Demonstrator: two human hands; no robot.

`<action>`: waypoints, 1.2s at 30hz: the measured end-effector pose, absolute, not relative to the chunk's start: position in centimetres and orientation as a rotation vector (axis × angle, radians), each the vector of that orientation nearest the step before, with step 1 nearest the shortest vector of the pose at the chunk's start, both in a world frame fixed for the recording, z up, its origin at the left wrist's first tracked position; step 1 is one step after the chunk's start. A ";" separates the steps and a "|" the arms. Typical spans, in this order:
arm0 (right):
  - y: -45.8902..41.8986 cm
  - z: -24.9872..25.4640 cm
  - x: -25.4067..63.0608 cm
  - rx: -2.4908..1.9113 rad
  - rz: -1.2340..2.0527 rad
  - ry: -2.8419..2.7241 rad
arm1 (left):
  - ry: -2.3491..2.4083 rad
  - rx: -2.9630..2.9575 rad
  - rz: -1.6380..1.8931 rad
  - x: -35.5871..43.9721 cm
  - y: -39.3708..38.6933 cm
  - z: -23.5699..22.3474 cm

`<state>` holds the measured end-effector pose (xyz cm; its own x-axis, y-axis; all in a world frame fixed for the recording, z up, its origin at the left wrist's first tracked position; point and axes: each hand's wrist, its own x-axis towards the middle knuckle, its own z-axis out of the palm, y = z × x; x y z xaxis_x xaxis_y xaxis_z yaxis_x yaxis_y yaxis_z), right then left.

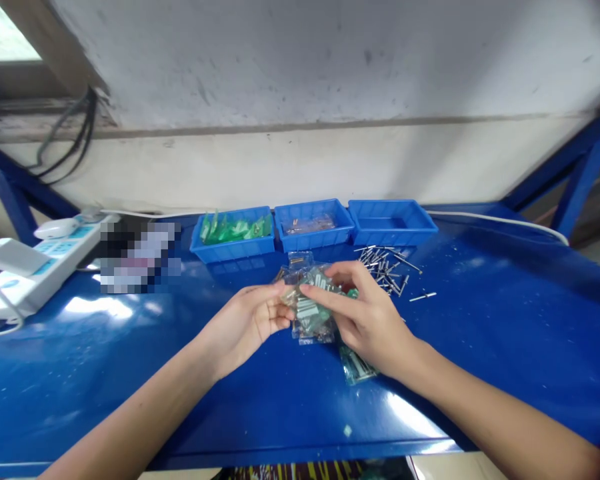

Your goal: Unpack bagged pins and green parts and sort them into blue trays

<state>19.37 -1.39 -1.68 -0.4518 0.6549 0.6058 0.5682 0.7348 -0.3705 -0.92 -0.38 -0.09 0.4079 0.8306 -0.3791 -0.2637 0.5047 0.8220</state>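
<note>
Over the middle of the blue table, my left hand [253,320] pinches the left edge of a small clear plastic bag [307,308] of metal parts. My right hand [367,310] grips the same bag from the right, its index finger lying across the top. Other clear bags [316,338] of small parts lie beneath and behind it, partly hidden. A green-tinted bag [357,368] with long metal pieces rests below my right palm. Just beyond that hand is a loose pile of thin metal pins [383,267], possibly rivets, with a single pin [423,297] apart to the right.
Three blue bins stand along the back: a left bin [233,251] with green bags, a middle bin [317,238] with clear bags, and a right bin [395,237]. A white power strip [45,270] and a blurred-out object [140,260] lie at left. A white cable [500,219] runs behind.
</note>
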 end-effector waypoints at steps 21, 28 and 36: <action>-10.2 -1.3 21.3 -0.891 0.142 -2.321 | 2.187 1.570 1.681 -13.7 2.4 5.6; -11.6 -3.3 22.2 -0.901 0.032 -2.331 | 2.469 2.002 1.175 -12.7 4.7 5.2; -11.7 -3.7 22.2 -0.907 -0.020 -2.282 | 2.373 2.011 0.998 -11.8 6.6 5.2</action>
